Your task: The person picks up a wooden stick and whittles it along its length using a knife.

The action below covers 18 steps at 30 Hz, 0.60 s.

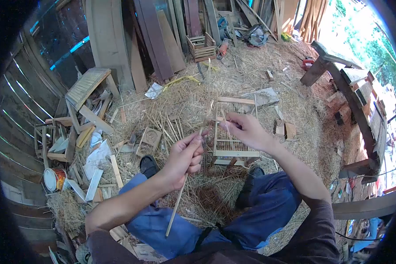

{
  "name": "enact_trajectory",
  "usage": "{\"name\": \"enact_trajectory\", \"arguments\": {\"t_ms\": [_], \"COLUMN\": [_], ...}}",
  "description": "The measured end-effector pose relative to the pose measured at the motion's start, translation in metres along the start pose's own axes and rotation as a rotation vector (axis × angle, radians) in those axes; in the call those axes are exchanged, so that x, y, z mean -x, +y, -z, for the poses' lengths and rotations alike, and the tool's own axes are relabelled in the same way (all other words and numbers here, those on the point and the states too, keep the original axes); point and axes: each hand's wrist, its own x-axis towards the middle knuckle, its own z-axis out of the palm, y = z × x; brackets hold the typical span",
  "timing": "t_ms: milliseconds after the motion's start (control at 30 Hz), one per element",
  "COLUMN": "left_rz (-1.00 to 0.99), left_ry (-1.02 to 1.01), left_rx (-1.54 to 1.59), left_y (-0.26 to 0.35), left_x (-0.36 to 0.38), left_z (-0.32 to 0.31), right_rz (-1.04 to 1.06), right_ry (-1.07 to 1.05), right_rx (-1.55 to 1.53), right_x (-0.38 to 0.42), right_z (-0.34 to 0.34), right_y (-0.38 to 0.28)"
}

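A thin wooden stick [177, 203] runs up from above my left thigh, through my left hand [187, 157], and on past it. My left hand is closed around the stick, fingers wrapped. To the right, my right hand [243, 128] has its thumb and fingers pressed together near the stick's upper part; what lies between them is too small to make out. Below and behind my right hand, a slatted wooden frame [236, 153] stands on the straw-covered ground between my feet.
Loose sticks [174, 127] and a small wooden block with a round recess [149, 141] lie left of the frame. A slatted stool [89, 88] and scrap wood stand further left. A slatted crate [201, 47] sits at the back. A long bench [354, 105] is on the right.
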Motion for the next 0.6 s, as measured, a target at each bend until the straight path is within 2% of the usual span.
{"name": "enact_trajectory", "arguments": {"t_ms": [167, 267, 367, 600], "left_rz": [-0.018, -0.042, -0.037, 0.021], "left_ry": [0.014, 0.022, 0.019, 0.008], "left_rx": [-0.039, -0.082, -0.112, -0.146], "left_y": [0.001, 0.001, -0.001, -0.012], "left_x": [-0.002, -0.004, -0.008, -0.017], "left_z": [0.005, 0.005, 0.001, -0.008], "right_rz": [-0.104, -0.069, -0.040, 0.146], "right_ry": [0.123, 0.231, 0.205, 0.251], "right_rx": [0.154, 0.080, -0.052, 0.073], "right_x": [0.003, 0.000, -0.001, -0.015], "right_z": [0.010, 0.008, 0.001, -0.014], "right_y": [-0.012, -0.008, -0.013, 0.000]}}
